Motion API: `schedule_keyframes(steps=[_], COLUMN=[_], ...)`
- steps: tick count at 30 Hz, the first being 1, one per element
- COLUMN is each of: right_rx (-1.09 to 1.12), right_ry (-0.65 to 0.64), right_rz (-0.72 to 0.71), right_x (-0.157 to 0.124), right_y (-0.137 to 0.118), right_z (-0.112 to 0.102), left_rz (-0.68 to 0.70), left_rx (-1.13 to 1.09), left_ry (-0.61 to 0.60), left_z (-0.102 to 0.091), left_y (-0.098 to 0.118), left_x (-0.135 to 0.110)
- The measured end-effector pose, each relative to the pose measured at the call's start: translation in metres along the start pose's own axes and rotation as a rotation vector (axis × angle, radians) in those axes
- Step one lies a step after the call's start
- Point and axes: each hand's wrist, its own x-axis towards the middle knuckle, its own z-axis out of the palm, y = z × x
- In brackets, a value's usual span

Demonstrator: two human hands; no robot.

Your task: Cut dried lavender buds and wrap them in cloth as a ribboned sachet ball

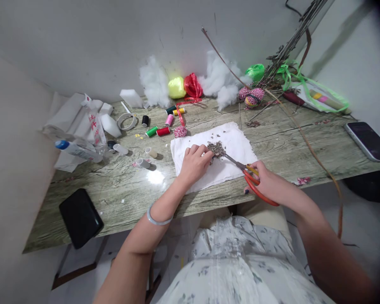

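A small heap of grey-brown dried plant bits (217, 147) lies on a white cloth (183, 147) with frayed edges, and loose crumbs are scattered about it. My left hand (194, 164) is at the heap's near left side, its fingers curled and closed at the tips on some of the bits. In my right hand (266, 179) I grip scissors (255, 185) by their orange-red handles. Their dark blades point left and reach the heap's right edge, close to my left fingertips. The blade tips are partly hidden among the bits.
Several thread spools (163, 131), a tape roll (126, 121) and a red-white string ball (180, 131) stand behind the cloth. White stuffing (154, 82) lies against the wall. Dry stems (291, 44) lean at back right. A long brown strip (316, 156) hangs over the table edge near a phone (370, 141).
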Motion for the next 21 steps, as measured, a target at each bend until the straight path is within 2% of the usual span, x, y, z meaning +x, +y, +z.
schedule_keyframes(steps=[9, 15, 21], right_rx=[0.035, -0.012, -0.080], right_ry=[0.017, 0.097, 0.108], right_rz=[0.034, -0.026, 0.022], right_x=[-0.002, -0.003, 0.000], right_y=[-0.017, -0.017, -0.015], right_z=[-0.011, -0.014, -0.011], left_rz=[0.013, 0.004, 0.004], left_rx=[0.015, 0.017, 0.005], left_ry=[-0.002, -0.013, -0.028], left_z=[-0.001, 0.000, 0.002], left_y=[0.000, 0.000, 0.001], left_x=[0.000, 0.000, -0.001])
